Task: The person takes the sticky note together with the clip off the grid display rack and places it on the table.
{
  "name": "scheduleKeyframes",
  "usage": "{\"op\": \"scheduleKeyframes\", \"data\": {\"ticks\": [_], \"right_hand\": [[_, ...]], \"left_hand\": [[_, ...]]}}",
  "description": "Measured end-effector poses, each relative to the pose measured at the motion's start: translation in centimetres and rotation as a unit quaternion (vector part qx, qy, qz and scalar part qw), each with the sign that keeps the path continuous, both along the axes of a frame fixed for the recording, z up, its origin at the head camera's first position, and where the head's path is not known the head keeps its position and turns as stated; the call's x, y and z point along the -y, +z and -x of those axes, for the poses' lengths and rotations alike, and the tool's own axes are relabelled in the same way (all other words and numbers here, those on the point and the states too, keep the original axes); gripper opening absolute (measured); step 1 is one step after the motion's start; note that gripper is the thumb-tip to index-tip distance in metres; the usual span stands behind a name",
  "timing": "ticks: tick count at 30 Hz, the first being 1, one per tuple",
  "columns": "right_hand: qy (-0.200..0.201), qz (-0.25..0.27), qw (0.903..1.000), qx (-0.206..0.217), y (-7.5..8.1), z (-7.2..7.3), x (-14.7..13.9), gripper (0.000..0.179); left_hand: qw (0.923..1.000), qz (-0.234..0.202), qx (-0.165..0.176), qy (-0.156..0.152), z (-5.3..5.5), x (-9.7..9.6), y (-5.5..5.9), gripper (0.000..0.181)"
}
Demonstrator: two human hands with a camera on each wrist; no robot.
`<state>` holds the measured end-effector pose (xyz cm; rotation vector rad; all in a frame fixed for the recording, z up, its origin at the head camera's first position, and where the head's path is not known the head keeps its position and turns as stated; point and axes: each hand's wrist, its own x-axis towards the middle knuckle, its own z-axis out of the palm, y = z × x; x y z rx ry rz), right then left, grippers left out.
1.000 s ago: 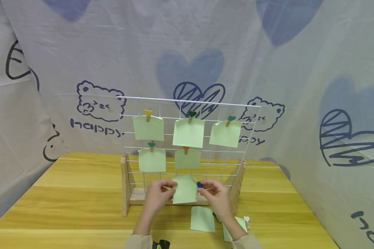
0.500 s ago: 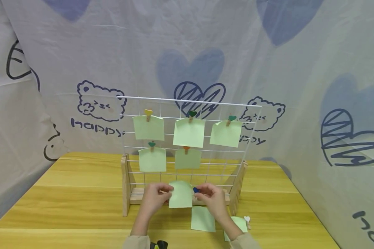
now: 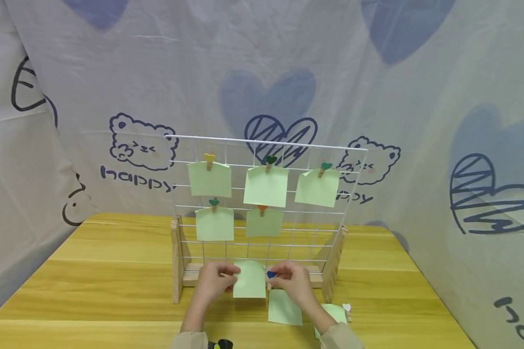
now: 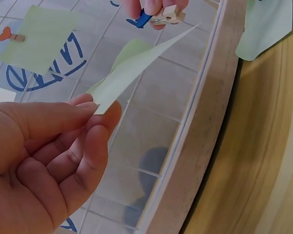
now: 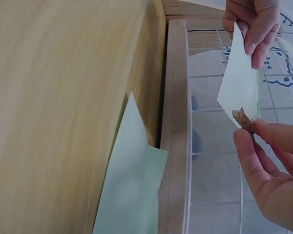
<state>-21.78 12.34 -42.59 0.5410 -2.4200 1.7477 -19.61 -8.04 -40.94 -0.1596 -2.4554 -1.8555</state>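
Pinching a pale green note [image 3: 250, 281] by its left edge, my left grip [image 3: 215, 279] holds it before the lower part of the wire grid [image 3: 262, 142]; my right grip [image 3: 293, 281] clasps a blue-heart clothespin [image 3: 271, 275] just beside the note's right edge, above the tabletop [image 3: 113, 291].

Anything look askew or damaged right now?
Slightly: the note at the right end of the top row appears bent over at its upper left corner, making its top edge uneven. The held note in the left hand bows, but shows no tear.
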Motion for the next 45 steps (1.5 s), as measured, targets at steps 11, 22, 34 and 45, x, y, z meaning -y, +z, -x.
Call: {"op": "scheduleKeyframes", "data": {"ticks": [11, 22, 34, 45], "right_hand": [[0.026, -0.024, 0.9984, 0.044, -0.6, 0.5, 0.2, 0.014], [0.039, -0.045, 0.9969, 0.051, -1.5, 0.8, 0.4, 0.014], [0.054, -0.099, 0.9918, 0.059, -2.0, 0.8, 0.7, 0.016], [0.056, -0.099, 0.9858, 0.123, -2.3, 0.8, 0.8, 0.009]], "left_hand": [[0.9995, 0.0, 0.019, -0.025, 0.1, 0.6, -1.0, 0.011], [0.9986, 0.012, 0.032, -0.041, 0.1, 1.0, -1.8, 0.011], [0.9963, 0.016, 0.06, -0.06, 0.0, 1.1, -2.5, 0.01], [0.9944, 0.016, 0.08, -0.067, 0.1, 1.1, -3.2, 0.01]]}}
